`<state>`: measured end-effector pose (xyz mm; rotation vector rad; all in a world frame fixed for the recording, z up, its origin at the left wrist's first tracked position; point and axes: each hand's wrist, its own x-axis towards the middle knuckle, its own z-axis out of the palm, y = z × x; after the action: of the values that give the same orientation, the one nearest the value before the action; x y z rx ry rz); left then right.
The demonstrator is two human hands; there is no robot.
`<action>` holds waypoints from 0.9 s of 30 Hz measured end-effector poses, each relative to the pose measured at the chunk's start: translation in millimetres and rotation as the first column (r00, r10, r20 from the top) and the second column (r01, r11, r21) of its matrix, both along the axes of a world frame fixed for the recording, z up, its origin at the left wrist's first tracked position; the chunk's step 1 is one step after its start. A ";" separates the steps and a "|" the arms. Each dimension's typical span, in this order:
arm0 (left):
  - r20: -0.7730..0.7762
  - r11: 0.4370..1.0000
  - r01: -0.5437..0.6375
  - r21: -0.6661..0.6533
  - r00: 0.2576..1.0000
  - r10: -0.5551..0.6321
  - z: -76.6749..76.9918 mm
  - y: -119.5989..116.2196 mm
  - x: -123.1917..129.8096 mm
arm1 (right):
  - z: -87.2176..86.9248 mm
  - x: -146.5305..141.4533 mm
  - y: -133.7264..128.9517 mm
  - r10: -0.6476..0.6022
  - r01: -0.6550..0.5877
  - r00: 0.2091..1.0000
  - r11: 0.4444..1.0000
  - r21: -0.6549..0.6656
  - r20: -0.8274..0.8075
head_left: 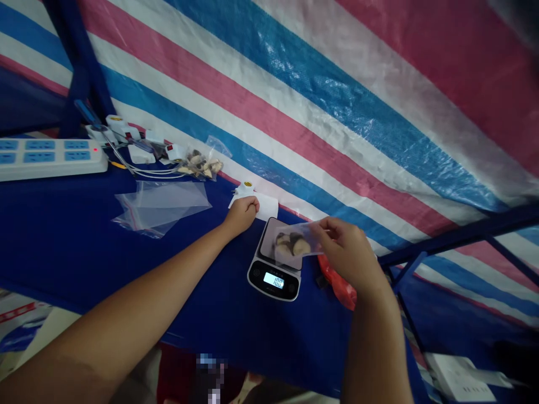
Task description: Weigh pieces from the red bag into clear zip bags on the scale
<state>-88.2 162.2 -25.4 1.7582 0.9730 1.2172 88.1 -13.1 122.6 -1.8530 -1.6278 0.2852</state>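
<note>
Well, on my feed the right hand [345, 241] pinches one end of the bag [304, 231], likely so its slices [293, 245] sit over the scale [273, 279], while the left hand [243, 214] curls closed by the paper [266, 207], contents hidden.

Clear plastic bag [297, 240] of pale, dark-edged slices [300, 246] over a black-and-white digital scale [275, 267]

The scale lies flat just below the frame's centre, display lit — apparently reading 10.0. The slices bunch above its plate; the bag's clear end stretches rightward, past the plate's edge.
</note>
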 end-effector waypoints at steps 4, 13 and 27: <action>0.017 1.000 -0.006 -0.021 1.000 0.006 -1.5 0.6 0.3 | 35.7 -5.6 5.5 0.006 -0.008 0.999 0.999 0.044 0.048; 0.027 1.000 -0.001 -0.021 1.000 0.002 0.6 0.1 -0.8 | -54.1 32.7 -2.6 -0.308 0.310 0.704 0.944 -0.114 -0.640; -0.016 0.999 0.012 -0.044 1.000 -0.013 1.2 0.2 0.2 | -148.9 38.1 -82.3 -0.375 0.352 0.886 0.927 0.131 0.272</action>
<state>-88.0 162.4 -24.2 1.7400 0.9894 1.1667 126.2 -95.3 -26.4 -2.1691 -1.4062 -0.2250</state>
